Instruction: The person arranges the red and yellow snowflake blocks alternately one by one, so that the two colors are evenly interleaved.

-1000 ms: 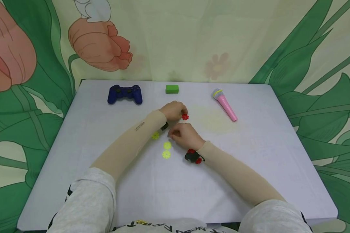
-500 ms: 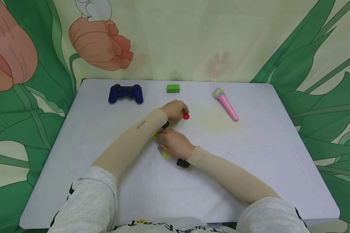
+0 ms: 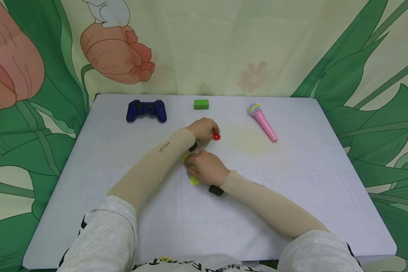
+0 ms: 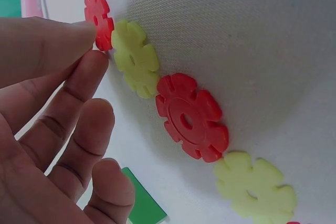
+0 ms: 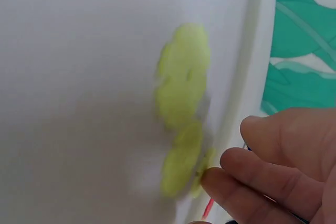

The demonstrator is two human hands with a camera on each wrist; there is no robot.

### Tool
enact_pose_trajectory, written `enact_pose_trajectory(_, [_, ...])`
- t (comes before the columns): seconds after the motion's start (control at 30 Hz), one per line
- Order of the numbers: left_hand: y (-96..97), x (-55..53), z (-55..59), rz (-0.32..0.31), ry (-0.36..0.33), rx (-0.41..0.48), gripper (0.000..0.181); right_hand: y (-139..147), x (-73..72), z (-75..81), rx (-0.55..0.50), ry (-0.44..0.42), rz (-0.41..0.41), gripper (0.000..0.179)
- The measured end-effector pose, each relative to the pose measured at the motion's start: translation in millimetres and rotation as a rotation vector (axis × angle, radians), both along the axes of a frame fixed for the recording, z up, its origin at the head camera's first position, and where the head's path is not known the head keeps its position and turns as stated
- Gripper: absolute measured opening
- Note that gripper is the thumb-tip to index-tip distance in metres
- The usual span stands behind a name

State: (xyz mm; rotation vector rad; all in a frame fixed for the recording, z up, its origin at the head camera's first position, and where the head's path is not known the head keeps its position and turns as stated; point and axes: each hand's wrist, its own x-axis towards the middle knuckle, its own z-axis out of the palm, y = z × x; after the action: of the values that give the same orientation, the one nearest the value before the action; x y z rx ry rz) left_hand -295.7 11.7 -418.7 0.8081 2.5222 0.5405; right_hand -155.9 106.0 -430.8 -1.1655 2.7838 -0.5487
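In the head view my left hand [image 3: 203, 129] rests at a red notched plastic disc [image 3: 216, 136]. Up close, the thumb and index finger pinch that red disc [image 4: 100, 20] at its edge. Behind it runs a line of touching discs: a yellow disc [image 4: 135, 59], a red disc [image 4: 191, 118] and another yellow disc [image 4: 256, 187]; the left hand hides these from above. My right hand [image 3: 209, 167] covers most of the loose yellow discs. Its fingertip touches a yellow disc [image 5: 203, 174] seen edge-on, with the thumb apart. Nearby lie two yellow discs [image 5: 182, 74], slightly blurred.
Along the far side of the white table [image 3: 156, 234] are a dark blue game controller [image 3: 146, 110], a green block [image 3: 201, 104] and a pink toy microphone [image 3: 263, 122]. A small black wrist camera [image 3: 216, 190] sits under the right wrist. The forearms cross close together.
My right hand has moved left over the yellow discs, and the leftmost one has shifted slightly right. Two red discs by the right wrist are now hidden. The left hand stays put.
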Motion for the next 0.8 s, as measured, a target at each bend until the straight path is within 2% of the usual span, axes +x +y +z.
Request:
enact_pose_trajectory(0.23, [-1.9,-1.0,-3.7,0.012,-0.004,0.03,0.042,22.7,-9.2,-6.7,0.001,-0.006,-0.121,0.02])
enact_pose_trajectory(0.33, [-2.9,-2.6,-7.0,0.018,-0.002,0.029,0.041,26.3,-14.3,-9.3,-0.007,-0.006,-0.147,0.023])
enact_pose_trajectory(0.6, [-2.9,-3.9,-7.4,0.013,-0.006,0.03,0.042,20.4,-21.5,-13.7,-0.014,-0.016,-0.147,0.022])
enact_pose_trajectory(0.8, [-2.1,-3.7,-7.5,0.013,-0.009,0.027,0.042,16.6,-22.5,-8.1,-0.019,-0.033,-0.156,0.024])
